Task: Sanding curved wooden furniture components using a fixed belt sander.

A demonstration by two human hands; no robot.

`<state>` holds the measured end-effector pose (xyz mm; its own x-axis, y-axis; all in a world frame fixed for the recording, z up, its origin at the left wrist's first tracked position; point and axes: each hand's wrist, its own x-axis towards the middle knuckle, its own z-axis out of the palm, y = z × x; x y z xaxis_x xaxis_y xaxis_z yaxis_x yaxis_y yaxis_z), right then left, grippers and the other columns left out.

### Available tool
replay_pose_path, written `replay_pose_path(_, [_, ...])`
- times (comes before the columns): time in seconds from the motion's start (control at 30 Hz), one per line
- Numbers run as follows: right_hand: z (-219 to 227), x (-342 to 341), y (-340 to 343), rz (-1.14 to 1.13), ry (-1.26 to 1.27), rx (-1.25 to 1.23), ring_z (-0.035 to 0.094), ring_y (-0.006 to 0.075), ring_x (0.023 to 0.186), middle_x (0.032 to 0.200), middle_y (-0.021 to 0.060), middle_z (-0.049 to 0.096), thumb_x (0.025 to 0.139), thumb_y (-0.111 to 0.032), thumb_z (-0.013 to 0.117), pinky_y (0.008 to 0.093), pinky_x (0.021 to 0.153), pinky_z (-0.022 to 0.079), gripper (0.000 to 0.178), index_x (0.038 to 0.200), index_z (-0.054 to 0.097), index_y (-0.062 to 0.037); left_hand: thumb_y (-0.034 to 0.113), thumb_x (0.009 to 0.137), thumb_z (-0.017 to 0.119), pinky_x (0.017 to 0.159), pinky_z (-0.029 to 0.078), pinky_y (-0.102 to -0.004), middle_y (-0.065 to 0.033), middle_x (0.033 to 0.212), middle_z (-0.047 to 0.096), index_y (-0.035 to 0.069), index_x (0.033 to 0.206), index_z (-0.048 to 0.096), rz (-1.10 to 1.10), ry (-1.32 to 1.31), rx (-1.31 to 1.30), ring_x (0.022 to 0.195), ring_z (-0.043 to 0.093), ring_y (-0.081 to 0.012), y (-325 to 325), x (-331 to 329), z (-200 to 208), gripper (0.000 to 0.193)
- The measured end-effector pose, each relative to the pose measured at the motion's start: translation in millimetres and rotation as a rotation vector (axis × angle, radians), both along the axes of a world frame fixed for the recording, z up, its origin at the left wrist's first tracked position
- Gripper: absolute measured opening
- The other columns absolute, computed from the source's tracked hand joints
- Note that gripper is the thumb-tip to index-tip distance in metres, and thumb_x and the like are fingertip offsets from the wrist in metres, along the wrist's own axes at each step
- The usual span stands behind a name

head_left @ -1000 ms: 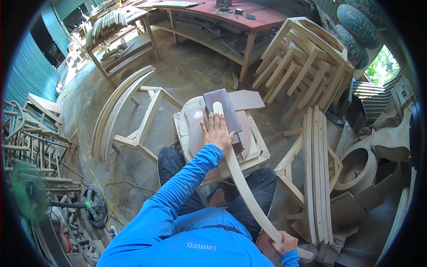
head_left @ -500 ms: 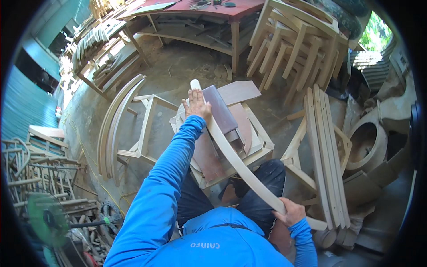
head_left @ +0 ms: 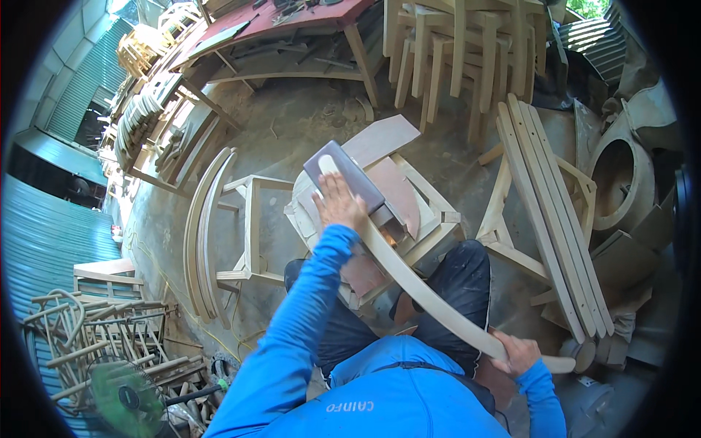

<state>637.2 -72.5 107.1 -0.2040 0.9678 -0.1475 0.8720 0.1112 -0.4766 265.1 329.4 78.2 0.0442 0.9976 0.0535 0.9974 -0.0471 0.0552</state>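
Note:
A long, curved, pale wooden bar (head_left: 420, 286) runs slantwise in front of me. Its far end lies across a purple-grey, flat-topped block (head_left: 355, 169), which looks like an upturned belt sander. Fingers stretched out, my left hand (head_left: 341, 203) lies flat on the bar near that end. My right hand (head_left: 517, 352) is wrapped around the bar close to its near end, by my right knee. Under the block are pinkish boards (head_left: 391, 193) on a pale wooden frame (head_left: 432, 241) between my legs.
Several curved strips (head_left: 201, 233) lean on a wooden frame (head_left: 253, 226) at left; long straight bars (head_left: 551, 219) rest on another at right. Stacked wooden frames (head_left: 467, 51) and a red-topped table (head_left: 292, 25) stand behind. A green fan (head_left: 125, 398) is at lower left.
The bar's far end has moved right, from the block's left edge onto its top. My left hand shifted with it, right and nearer. My right hand keeps its grip, and my view has turned.

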Motion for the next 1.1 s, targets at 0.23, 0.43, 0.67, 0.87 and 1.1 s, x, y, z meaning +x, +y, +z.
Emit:
replay_pose_path(0.23, [15.0,-12.9,46.4,0.143,-0.009,0.061,0.066,0.0282,0.075,0.086,0.0084,0.061,0.083,-0.031,0.080,0.0407,0.064,0.055,0.070,0.147,0.054,-0.0216,0.036,0.100,0.050,0.127,0.010,-0.0589,-0.0188,0.172,0.015,0.000,0.163,0.019,0.039,-0.049,-0.011,0.161,0.008,-0.0336,40.0,-35.2,-0.4,0.079])
replay_pose_path(0.43, [6.2,25.7,-11.3,0.139,0.045,-0.003,0.065,0.0290,0.074,0.085,0.0104,0.060,0.082,-0.030,0.080,0.0408,0.062,0.054,0.068,0.145,0.057,-0.0220,0.036,0.096,0.055,0.127,0.009,-0.0588,-0.0205,0.171,0.015,-0.001,0.163,0.019,0.026,-0.029,-0.018,0.161,0.007,-0.0348,-18.8,14.0,-3.3,0.085])
replay_pose_path(0.67, [9.1,-1.0,60.8,0.146,0.043,0.043,0.065,0.0273,0.073,0.087,0.0080,0.060,0.079,-0.027,0.083,0.0409,0.062,0.053,0.071,0.145,0.057,-0.0242,0.035,0.098,0.050,0.127,0.011,-0.0592,-0.0184,0.171,0.017,0.000,0.163,0.020,0.031,-0.020,0.031,0.161,0.010,-0.0330,42.2,-17.0,0.4,0.080])
replay_pose_path(0.87, [14.5,-34.2,128.7,0.158,-0.038,0.048,0.063,0.0272,0.070,0.082,0.0071,0.056,0.078,-0.027,0.084,0.0403,0.062,0.054,0.077,0.148,0.055,-0.0284,0.034,0.097,0.051,0.127,0.010,-0.0568,-0.0183,0.172,0.017,0.001,0.164,0.019,0.054,-0.086,0.015,0.160,0.011,-0.0340,115.5,-57.8,2.8,0.082])
replay_pose_path(1.1, [15.5,-94.2,179.6,0.100,-0.032,0.130,0.063,0.0283,0.067,0.082,0.0091,0.054,0.085,-0.032,0.079,0.0407,0.060,0.055,0.074,0.153,0.050,-0.0288,0.042,0.100,0.046,0.127,0.011,-0.0586,-0.0173,0.172,0.017,0.007,0.165,0.020,0.078,-0.028,0.035,0.160,0.012,-0.0340,178.9,-90.4,17.4,0.078])
